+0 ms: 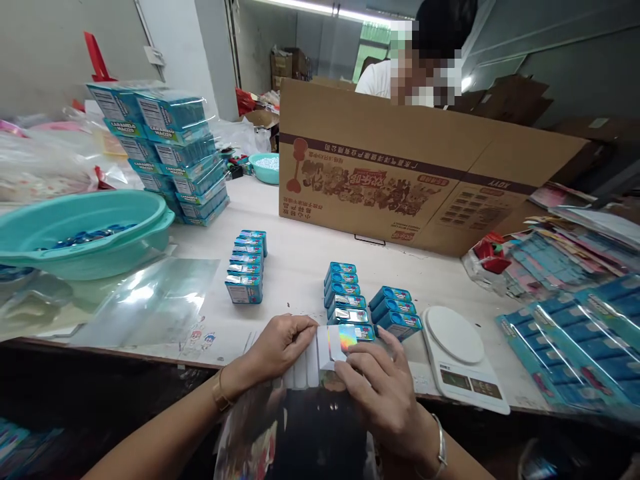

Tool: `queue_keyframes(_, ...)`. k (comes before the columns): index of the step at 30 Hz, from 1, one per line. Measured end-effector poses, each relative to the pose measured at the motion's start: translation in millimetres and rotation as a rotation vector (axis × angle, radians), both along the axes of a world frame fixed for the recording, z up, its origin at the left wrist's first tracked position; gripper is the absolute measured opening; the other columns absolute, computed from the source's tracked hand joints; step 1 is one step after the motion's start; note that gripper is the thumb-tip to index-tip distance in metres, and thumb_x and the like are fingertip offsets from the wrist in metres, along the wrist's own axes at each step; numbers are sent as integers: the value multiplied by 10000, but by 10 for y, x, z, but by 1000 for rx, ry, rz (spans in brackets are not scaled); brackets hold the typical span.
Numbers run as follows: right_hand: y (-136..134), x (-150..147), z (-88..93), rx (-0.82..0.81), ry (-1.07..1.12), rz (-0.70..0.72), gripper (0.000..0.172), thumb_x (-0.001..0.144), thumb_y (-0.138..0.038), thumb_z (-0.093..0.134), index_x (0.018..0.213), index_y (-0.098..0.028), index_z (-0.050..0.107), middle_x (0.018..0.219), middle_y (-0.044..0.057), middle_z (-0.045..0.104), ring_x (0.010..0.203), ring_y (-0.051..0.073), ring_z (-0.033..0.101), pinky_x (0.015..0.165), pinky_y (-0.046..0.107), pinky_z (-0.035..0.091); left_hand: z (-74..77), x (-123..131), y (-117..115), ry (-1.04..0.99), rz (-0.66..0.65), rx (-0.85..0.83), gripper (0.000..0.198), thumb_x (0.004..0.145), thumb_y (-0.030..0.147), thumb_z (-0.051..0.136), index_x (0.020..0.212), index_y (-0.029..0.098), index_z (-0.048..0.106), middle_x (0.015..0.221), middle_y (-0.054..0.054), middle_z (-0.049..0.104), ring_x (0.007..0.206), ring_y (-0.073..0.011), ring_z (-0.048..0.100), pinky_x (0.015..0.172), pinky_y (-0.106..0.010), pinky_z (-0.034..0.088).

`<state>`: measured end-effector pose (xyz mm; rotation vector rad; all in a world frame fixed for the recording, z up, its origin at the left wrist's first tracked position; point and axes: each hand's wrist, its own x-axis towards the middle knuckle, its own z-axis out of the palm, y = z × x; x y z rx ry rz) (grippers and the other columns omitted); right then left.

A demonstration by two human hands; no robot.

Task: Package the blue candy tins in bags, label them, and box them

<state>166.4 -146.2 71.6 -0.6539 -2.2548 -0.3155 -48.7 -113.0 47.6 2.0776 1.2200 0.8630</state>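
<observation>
At the front edge of the table, both hands are on a white folded card (327, 350) with a rainbow-shiny patch. My left hand (277, 350) is closed, its thumb and forefinger pinching the card's upper left corner. My right hand (383, 383) is curled over the card's right side with its fingertips on it; one finger extends toward the blue boxes. Just beyond stands a row of small blue boxes (343, 287), with a shorter row (395, 310) to its right. Clear plastic film (250, 433) hangs below the hands. What lies under the right palm is hidden.
Another row of blue boxes (247, 267) stands left. Further out are a teal basin (85, 260), stacked wrapped packs (175, 160), a plastic sheet (150, 293) and a large carton (375, 113). A white scale (455, 333) and blue packs (565, 347) are right. A person stands behind the carton.
</observation>
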Motion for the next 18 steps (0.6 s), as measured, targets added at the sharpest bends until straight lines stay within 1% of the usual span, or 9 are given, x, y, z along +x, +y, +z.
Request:
queue_keyframes(3, -90, 77, 179, -171, 58, 12, 266, 924, -39, 426, 961, -199, 635, 792, 11, 687, 784, 150, 639, 1069, 430, 335, -179, -67, 133, 183, 36, 233, 307, 954, 219, 398, 806, 175, 663, 761, -41, 717, 677, -162, 636, 680, -284, 436)
queue_keyframes(5, -80, 113, 302, -381, 136, -16, 209, 935, -85, 469, 932, -223, 626, 806, 5, 678, 761, 149, 627, 943, 365, 439, -373, -117, 243, 310, 64, 339, 275, 950, 207, 408, 926, 166, 679, 798, -72, 736, 699, -192, 664, 697, -316, 462)
queue_keyframes(8, 93, 113, 422, -745, 285, -101, 105, 937, -233, 558, 854, -228, 623, 769, 2, 644, 709, 150, 600, 686, 270, 489, -679, -165, 368, 437, 91, 326, 286, 927, 178, 429, 1104, 144, 651, 788, -95, 728, 696, -224, 671, 681, -345, 502)
queue_keyframes(10, 280, 90, 430, -935, 408, -131, 160, 914, -331, 590, 811, -214, 627, 724, 1, 613, 657, 142, 568, 607, 253, 472, -805, -159, 387, 400, 116, 271, 298, 901, 177, 463, 1143, 144, 634, 901, -127, 727, 816, -256, 679, 740, -385, 527)
queue_keyframes(11, 377, 76, 412, -1012, 469, -132, 195, 892, -375, 609, 797, -206, 628, 708, 0, 601, 640, 138, 553, 594, 252, 469, -825, -144, 373, 325, 140, 246, 301, 891, 197, 484, 1151, 149, 629, 999, -148, 715, 920, -278, 668, 804, -419, 528)
queue_keyframes(13, 545, 48, 347, -1133, 582, -126, 262, 840, -450, 649, 776, -197, 625, 686, -2, 585, 622, 134, 537, 580, 252, 462, -775, -91, 308, 73, 181, 147, 338, 889, 273, 522, 1199, 166, 603, 1171, -165, 662, 1090, -298, 609, 927, -466, 493)
queue_keyframes(14, 610, 33, 308, -1174, 624, -126, 286, 816, -473, 668, 766, -195, 622, 676, -5, 579, 617, 132, 530, 575, 252, 457, -710, -57, 264, -85, 172, 51, 367, 905, 327, 511, 1230, 174, 585, 1205, -161, 645, 1111, -290, 596, 946, -464, 484)
queue_keyframes(16, 700, 0, 235, -1211, 688, -138, 310, 789, -491, 693, 749, -193, 618, 656, -12, 565, 605, 125, 517, 569, 248, 444, -537, 25, 181, -396, 79, -198, 461, 942, 467, 426, 1272, 177, 564, 1174, -150, 653, 1044, -262, 614, 886, -421, 506)
queue_keyframes(18, 752, -34, 187, -1214, 723, -152, 316, 782, -493, 702, 738, -191, 619, 637, -18, 551, 590, 118, 500, 553, 243, 427, -362, 116, 139, -607, -40, -396, 587, 914, 597, 397, 1271, 168, 578, 1089, -133, 671, 945, -242, 625, 793, -371, 512)
